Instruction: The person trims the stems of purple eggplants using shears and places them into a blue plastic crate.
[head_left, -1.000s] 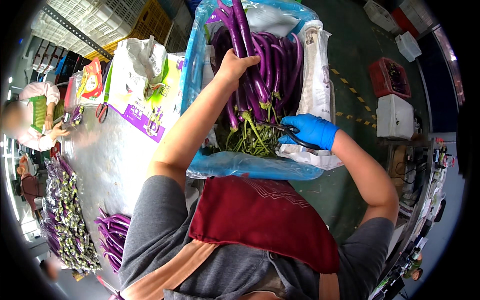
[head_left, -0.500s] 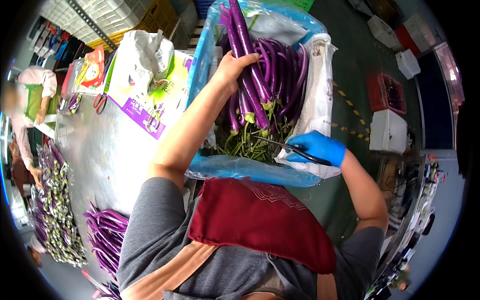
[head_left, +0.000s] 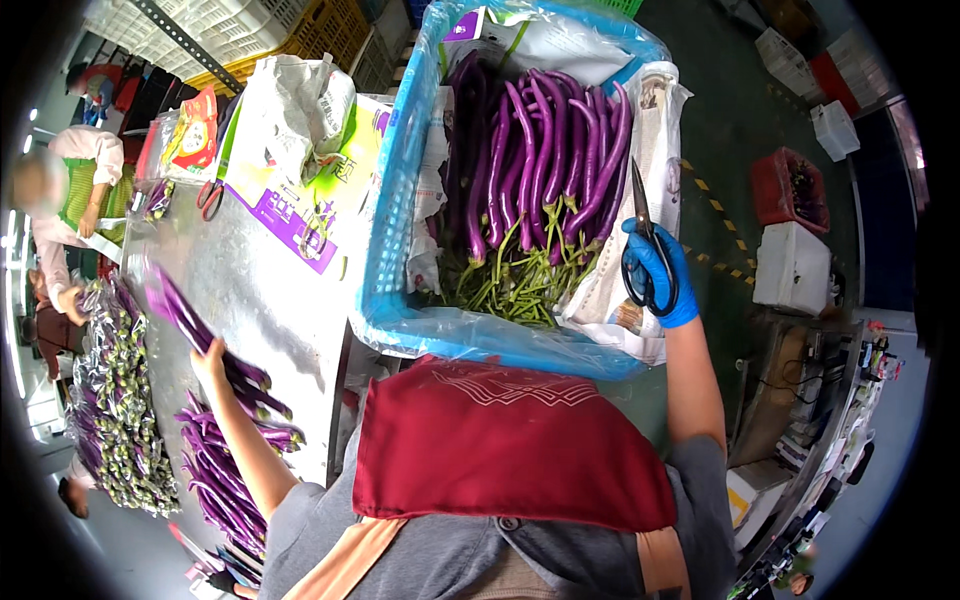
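My bare left hand [head_left: 208,362] is closed round a few long purple eggplants [head_left: 238,378], just above a loose pile of eggplants [head_left: 212,470] on the metal table. Off to the right, my right hand [head_left: 662,272], in a blue glove, grips black-handled scissors [head_left: 641,205] with the blades pointing away from me. Between my arms stands a blue plastic crate [head_left: 377,255] lined with clear film and paper. Many eggplants [head_left: 540,150] lie side by side in it, their stem ends toward me. Cut green stems [head_left: 515,285] are heaped at its near end.
On the metal table [head_left: 270,310], bagged eggplants [head_left: 125,420] form a row at far left, where a co-worker [head_left: 85,190] stands. Beyond lie a crumpled white bag [head_left: 295,110], a purple-green printed sheet [head_left: 290,225] and red-handled scissors [head_left: 210,198]. White boxes [head_left: 790,265] and a red crate [head_left: 788,190] sit at right.
My left hand has moved from above the crate to the table pile at lower left and now holds eggplants there. My right hand has drawn the scissors away from the stems, blades turned away from me.
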